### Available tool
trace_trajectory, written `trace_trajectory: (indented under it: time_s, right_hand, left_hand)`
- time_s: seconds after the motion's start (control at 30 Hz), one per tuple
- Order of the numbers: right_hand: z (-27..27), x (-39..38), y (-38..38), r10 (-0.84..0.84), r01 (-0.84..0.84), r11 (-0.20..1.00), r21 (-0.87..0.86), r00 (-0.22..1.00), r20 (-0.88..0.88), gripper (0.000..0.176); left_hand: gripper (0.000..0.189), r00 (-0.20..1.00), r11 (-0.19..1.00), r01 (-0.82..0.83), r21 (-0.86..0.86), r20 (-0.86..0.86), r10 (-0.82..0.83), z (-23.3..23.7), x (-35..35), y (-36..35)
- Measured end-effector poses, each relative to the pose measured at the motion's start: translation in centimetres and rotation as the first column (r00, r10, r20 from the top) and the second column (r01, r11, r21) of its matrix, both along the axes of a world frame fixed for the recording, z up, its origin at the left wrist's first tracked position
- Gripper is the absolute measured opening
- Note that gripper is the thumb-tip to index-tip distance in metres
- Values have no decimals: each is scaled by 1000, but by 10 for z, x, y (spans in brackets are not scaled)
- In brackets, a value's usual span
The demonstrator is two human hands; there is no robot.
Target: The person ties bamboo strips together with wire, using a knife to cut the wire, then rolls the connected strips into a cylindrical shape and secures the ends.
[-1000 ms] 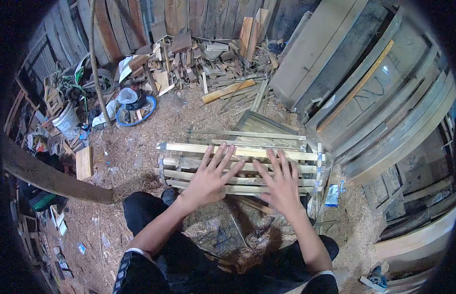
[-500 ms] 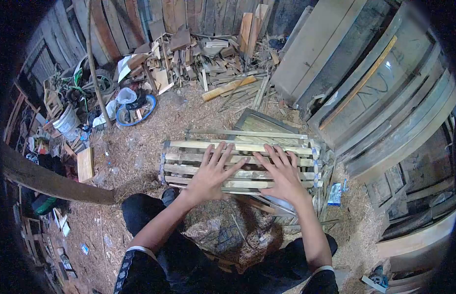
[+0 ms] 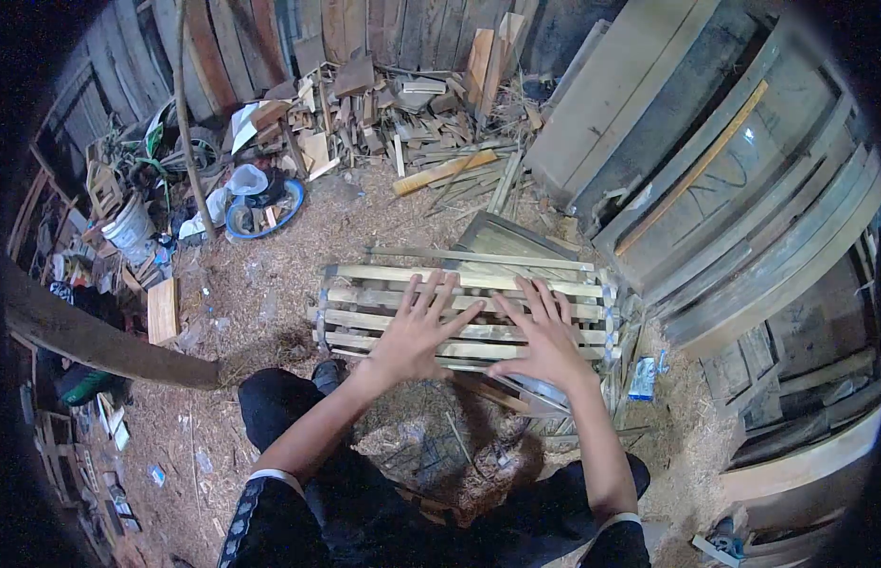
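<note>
A long bundle of pale wooden slats [image 3: 360,322] lies crosswise in front of me, with gaps between the slats and blue bands at both ends. My left hand [image 3: 417,333] rests palm down on its left half, fingers spread. On the right half lies my right hand [image 3: 546,343], also flat with its fingers apart. Neither hand is closed around a slat. Part of the slats is hidden beneath both palms. Behind the bundle, a dark flat board [image 3: 511,237] lies on the ground.
Shavings cover the floor [image 3: 270,293]. A heap of wood offcuts [image 3: 364,114] lies by the back wall, near a blue basin [image 3: 293,210]. Curved planks [image 3: 753,275] lean at the right. A thick beam [image 3: 109,331] juts in from the left. A blue packet [image 3: 642,379] lies right of the bundle.
The slats have shifted slightly under my hands, changing the gaps between them. My hands keep nearly the same place and spread, while the view has moved a little.
</note>
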State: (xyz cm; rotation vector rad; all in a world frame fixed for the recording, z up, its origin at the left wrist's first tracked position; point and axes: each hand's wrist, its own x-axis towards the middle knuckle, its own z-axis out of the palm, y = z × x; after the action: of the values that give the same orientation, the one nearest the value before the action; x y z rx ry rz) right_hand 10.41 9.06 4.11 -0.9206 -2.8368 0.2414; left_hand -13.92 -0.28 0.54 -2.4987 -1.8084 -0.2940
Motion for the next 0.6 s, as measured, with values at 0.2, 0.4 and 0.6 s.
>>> trace_trajectory:
  time_s: [0.2,0.4,0.6]
  right_hand:
    - [-15,-25,21,-78,111,986,125,966,-248,37]
    - [-22,-67,69,-304,298,952,-62,939,-161,33]
    - [-32,-102,88,-224,256,915,-310,965,137,59]
  left_hand:
    - [86,984,991,-38,127,179,15,-13,-5,10]
    - [46,964,973,-90,214,264,31,-8,-9,23]
    - [44,960,989,-100,110,271,67,-11,-12,31]
